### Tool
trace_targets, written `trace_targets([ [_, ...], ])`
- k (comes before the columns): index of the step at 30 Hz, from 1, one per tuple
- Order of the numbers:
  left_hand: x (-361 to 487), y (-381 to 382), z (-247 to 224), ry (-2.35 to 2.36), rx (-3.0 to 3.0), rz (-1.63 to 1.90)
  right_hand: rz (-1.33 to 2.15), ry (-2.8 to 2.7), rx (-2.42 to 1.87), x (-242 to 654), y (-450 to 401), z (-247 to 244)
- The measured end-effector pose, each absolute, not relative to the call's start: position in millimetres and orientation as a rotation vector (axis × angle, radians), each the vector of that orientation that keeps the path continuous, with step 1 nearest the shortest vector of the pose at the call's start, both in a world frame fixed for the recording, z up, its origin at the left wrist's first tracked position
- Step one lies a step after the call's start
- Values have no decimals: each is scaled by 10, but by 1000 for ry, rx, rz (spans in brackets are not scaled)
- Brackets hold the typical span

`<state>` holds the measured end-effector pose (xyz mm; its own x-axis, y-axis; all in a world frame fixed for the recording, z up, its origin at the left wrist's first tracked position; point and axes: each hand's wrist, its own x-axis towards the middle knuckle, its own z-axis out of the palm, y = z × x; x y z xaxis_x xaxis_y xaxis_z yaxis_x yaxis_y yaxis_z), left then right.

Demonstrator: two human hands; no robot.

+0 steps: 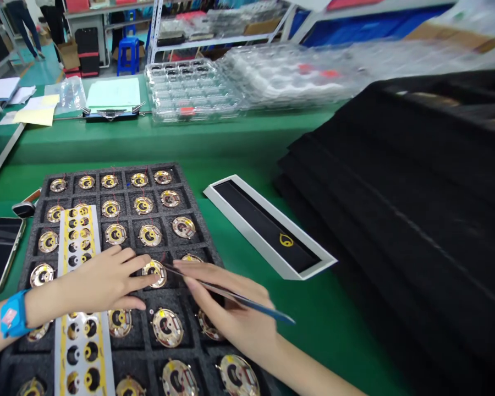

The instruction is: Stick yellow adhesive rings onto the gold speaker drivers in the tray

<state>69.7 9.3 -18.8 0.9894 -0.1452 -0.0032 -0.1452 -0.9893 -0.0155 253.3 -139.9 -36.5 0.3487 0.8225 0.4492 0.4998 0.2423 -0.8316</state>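
Note:
My right hand (231, 302) is closed round a pair of tweezers (247, 302), whose tips reach toward a round, gold-rimmed part (154, 273) in a compartment of the dark foam tray (202, 220). On that same part rests a fingertip of my left hand (107, 278), with its fingers spread. Beneath my left forearm, a strip of yellow-and-white sticker sheet (82, 352) with punched round holes lies across the tray. Similar round parts, such as one in a nearer row (168, 327), sit in the other compartments. Some parts are hidden by my hands.
Right of the tray lies a white-framed black box (272, 228) with a yellow ring-shaped piece (286, 240) in it. Black foam sheets (396, 220) are piled at right. A phone (2, 253) and a watch (25, 208) lie left. Clear plastic trays (190, 91) and a clipboard (113, 96) stand behind.

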Motion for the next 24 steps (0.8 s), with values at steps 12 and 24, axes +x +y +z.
trace_targets([
  [12, 732, 80, -208, 164, -3110, 43, 274, -1184, -1420, 2559, -1355, -388],
  [24, 704, 194, -148, 273, -3203, -147, 318, -1111, -1445, 2592, -1333, -383],
])
